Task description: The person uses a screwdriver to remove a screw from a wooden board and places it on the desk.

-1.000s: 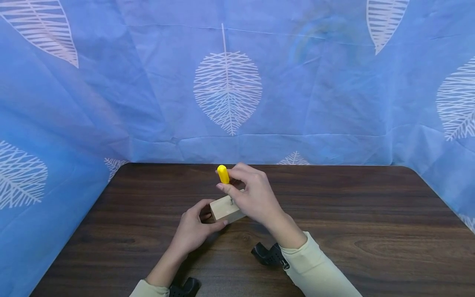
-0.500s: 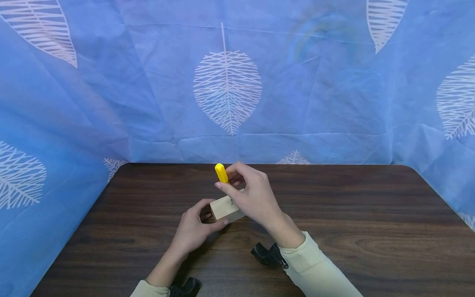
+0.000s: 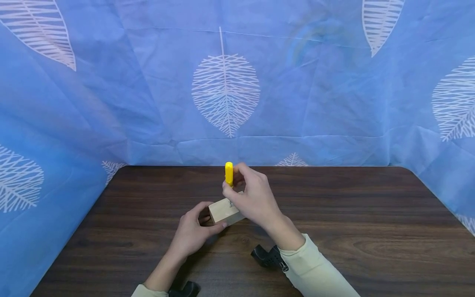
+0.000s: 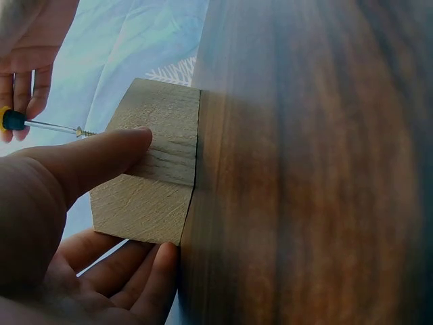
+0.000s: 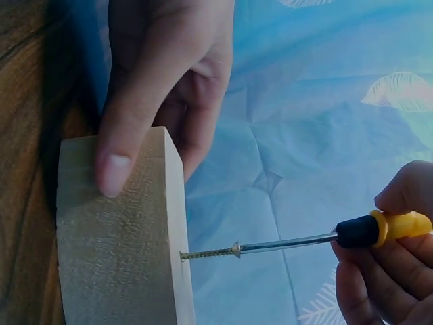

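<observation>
Screwdriver with a yellow handle, a black collar and a slim, straight metal shaft (image 5: 357, 232) stands nearly upright over the table, its tip at the flared head of a thin, threaded, brassy metal screw (image 5: 210, 254). The screw's point meets the top face of a pale, rectangular wooden block (image 5: 122, 233), and most of its thread shows above the wood.

The right hand (image 3: 256, 200) is closed about the yellow handle, with the thumb on the near side and the fingers around the rest, above the block. The left hand (image 3: 191, 232) is clamped on the block's left end: its thumb lies flat along the near side and its fingers press the far side. The block rests on a dark brown, wood-grained tabletop (image 3: 352, 218), set at a slant in front of the person, with its right end hidden behind the right hand in the head view.

At each wrist sits a black, hard-looking device, the right one (image 3: 265, 255) beside the cuff of a pale yellow-green sleeve (image 3: 315, 264), the left one (image 3: 187, 288) partly cut off by the lower edge. Behind the table hangs a creased blue cloth (image 3: 297, 95) printed with large white leaf shapes.
</observation>
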Tool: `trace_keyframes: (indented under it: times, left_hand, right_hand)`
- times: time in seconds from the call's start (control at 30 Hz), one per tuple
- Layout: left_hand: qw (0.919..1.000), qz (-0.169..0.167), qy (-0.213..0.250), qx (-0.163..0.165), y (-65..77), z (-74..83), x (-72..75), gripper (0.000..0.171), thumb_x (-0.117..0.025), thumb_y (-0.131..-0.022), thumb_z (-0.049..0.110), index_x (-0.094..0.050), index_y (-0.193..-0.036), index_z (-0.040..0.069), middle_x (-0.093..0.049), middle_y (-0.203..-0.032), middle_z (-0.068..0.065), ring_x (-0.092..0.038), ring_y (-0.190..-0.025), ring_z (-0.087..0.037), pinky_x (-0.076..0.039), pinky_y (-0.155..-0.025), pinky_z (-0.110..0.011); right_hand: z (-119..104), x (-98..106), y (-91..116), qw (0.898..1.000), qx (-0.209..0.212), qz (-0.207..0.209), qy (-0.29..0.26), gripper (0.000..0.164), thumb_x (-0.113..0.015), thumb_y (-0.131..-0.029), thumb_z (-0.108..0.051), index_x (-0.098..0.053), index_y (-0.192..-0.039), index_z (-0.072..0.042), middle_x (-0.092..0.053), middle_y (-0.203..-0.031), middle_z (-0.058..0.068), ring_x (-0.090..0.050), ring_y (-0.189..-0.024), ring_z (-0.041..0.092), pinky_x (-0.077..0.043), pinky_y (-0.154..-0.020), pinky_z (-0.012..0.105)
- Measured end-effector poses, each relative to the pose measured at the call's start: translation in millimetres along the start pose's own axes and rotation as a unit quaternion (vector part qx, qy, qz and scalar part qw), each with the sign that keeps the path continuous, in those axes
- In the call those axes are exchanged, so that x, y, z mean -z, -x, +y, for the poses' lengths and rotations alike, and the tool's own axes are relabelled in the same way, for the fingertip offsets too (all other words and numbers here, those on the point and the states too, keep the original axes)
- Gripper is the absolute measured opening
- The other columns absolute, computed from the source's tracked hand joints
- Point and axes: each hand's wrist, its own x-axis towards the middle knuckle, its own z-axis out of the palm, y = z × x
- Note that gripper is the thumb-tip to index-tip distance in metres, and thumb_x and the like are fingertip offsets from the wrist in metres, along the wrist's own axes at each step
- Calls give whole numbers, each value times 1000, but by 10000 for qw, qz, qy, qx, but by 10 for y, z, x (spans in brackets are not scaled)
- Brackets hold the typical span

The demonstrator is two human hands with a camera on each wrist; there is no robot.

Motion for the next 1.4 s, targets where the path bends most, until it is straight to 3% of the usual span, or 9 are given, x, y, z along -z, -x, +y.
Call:
trace_keyframes:
  times: [0.1,0.3,0.47,1.0,1.23,1.4]
  left_hand:
    - [10000,-10,3,-13,0,-3,4,49,-92,-87,21,-72,-131,15,-73,-132,-11,-71,-125,-33,-60,-108,-51]
    - [10000,-49,5,11,4,-5,10,51,-92,-87,22,-71,-133,15,-73,-133,-12,-71,-125,-33,-60,-108,-52]
    - [10000,-68,42,24,4,2,7,51,-92,-87,23,-71,-133,15,-73,-133,-11,-70,-125,-31,-59,-108,-52]
    - [10000,-8,-57,78,10,-7,3,52,-93,-86,22,-71,-133,16,-73,-133,-13,-71,-125,-34,-60,-107,-53]
    - [10000,-16,-46,69,13,-16,-1,52,-92,-87,23,-71,-134,16,-73,-132,-12,-72,-124,-33,-61,-106,-53]
    - [10000,-34,-10,29,8,-18,-1,51,-92,-87,23,-71,-133,16,-74,-132,-11,-71,-124,-31,-60,-108,-52]
  right_hand:
    - [4,-6,0,10000,58,41,-7,17,-79,-97,-15,-70,-111,-12,-75,-96,0,-71,-86,11,-65,-76,38]
    - [6,-35,10,9998,15,-88,-176,21,-85,-95,-26,-72,-109,-17,-76,-101,-4,-70,-85,6,-62,-74,28]
    - [-1,-45,21,9997,73,-108,-215,22,-87,-94,-26,-73,-107,-17,-77,-103,-4,-71,-85,6,-62,-75,26]
    - [-5,-26,18,9997,66,-248,12,24,-75,-103,-23,-73,-124,-11,-79,-107,1,-73,-89,11,-63,-80,28]
    - [7,-40,14,9997,234,-96,-45,20,-77,-100,-16,-73,-119,-10,-78,-103,2,-73,-91,12,-65,-83,30]
    - [15,-52,20,9998,175,-73,-25,20,-81,-99,-23,-74,-115,-13,-79,-103,-1,-73,-90,12,-65,-80,32]
